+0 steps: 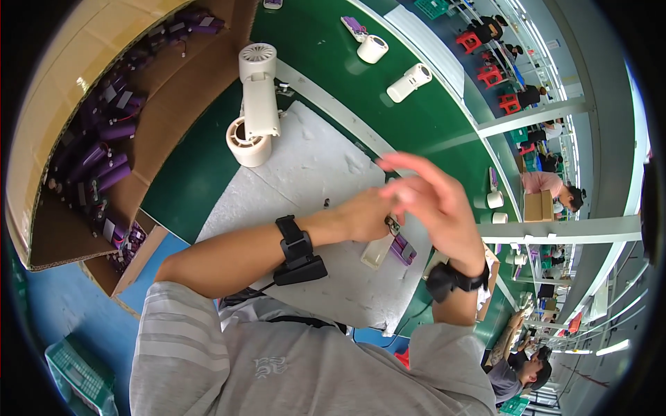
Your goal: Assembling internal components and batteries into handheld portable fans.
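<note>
Underneath it all, a long green bench [187, 170]. Along the left, a big open carton [198, 100], loaded with purple battery packs [114, 130]. Laid over the bench before the body, a white foam sheet [295, 163]. At the sheet's far edge, well apart from both hands, a cream handheld fan [261, 104] lying over a ring-shaped cream fan head [253, 152]. Above the sheet's right part, blurred, the right hand [437, 208], fingers spread and stretched leftward over the left fingertips. Across from it, the left hand [368, 215], fingers bent and partly covered by the right; cannot tell whether pinching or merely resting. On the left wrist, a black strapped device [298, 253]. Just below the left fingers, on the body side, a cream casing piece [377, 252], slanted, upper end close against them; cannot tell if touching. Right beside the casing, a purple part [402, 249], near the right palm. At the left fingertips, above the casing, a small dark metallic piece [392, 224]; cannot tell if gripped.
</note>
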### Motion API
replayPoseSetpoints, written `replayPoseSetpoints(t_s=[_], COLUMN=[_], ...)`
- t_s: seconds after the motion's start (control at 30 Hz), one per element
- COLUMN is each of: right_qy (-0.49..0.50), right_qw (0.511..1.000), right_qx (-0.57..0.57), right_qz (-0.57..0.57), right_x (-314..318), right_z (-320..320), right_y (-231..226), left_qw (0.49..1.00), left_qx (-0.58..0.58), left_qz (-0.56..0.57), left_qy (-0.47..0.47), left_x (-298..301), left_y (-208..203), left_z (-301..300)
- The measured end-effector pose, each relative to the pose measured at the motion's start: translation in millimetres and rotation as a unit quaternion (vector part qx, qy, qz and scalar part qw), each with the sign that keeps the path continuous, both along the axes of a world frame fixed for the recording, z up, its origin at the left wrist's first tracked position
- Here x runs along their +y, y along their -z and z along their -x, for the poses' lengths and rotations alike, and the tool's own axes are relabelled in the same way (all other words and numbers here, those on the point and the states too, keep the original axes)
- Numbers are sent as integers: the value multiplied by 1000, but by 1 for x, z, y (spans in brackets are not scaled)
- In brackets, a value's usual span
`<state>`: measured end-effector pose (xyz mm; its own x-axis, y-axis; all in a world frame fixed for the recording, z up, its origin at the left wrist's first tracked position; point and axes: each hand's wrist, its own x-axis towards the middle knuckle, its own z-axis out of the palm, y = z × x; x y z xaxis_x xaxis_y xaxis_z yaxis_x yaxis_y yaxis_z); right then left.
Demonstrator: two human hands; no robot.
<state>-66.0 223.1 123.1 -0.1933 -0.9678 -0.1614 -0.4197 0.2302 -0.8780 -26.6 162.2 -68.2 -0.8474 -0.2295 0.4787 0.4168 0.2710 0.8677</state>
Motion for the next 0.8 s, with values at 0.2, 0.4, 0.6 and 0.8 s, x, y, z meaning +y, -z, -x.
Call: replayPoseSetpoints(t_s=[0.2, 0.4, 0.6, 0.8], right_qy=[136, 150, 144, 107], right_qw=[949, 929, 978, 906], right_qx=[284, 340, -129, -409], right_qz=[-31, 6, -79, -20], right_x=[103, 117, 121, 121], right_z=[23, 24, 25, 27], right_y=[64, 111, 88, 98], left_qw=[986, 984, 982, 978], left_qx=[-145, -164, -174, -183], left_qz=[78, 46, 54, 93], left_qy=[35, 50, 44, 47], left_x=[-25, -24, -26, -31], left_y=[-38, -45, -49, -54], left_z=[-24, -17, -22, -24])
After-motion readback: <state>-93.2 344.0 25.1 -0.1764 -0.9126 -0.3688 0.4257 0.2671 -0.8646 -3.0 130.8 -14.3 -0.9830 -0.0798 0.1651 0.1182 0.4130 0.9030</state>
